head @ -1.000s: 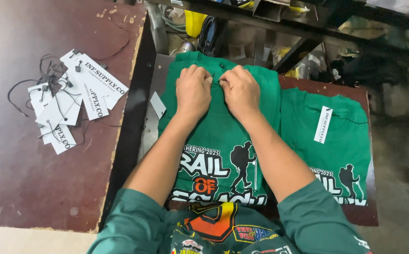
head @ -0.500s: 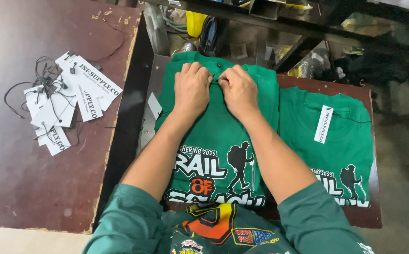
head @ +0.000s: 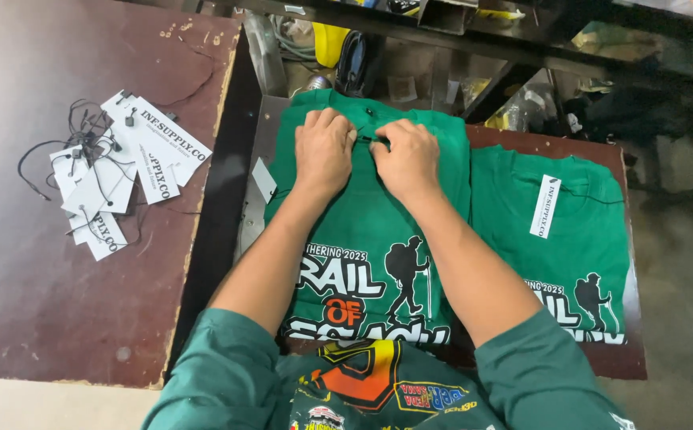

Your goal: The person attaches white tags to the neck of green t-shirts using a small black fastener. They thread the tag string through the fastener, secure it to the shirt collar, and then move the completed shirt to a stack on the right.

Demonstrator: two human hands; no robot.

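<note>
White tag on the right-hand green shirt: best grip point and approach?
Pinch the white tag at its lower short end, coming from the near edge of the table. It lies flat and lengthwise on the right-hand green shirt, and a dark string seems to run from its upper end, so the lower end looks free to lift. Both hands are on the other shirt's collar.

Both hands' fingertips [head: 366, 137] hide shirt's [head: 370, 215] collar; small black bit there unclear.
</note>
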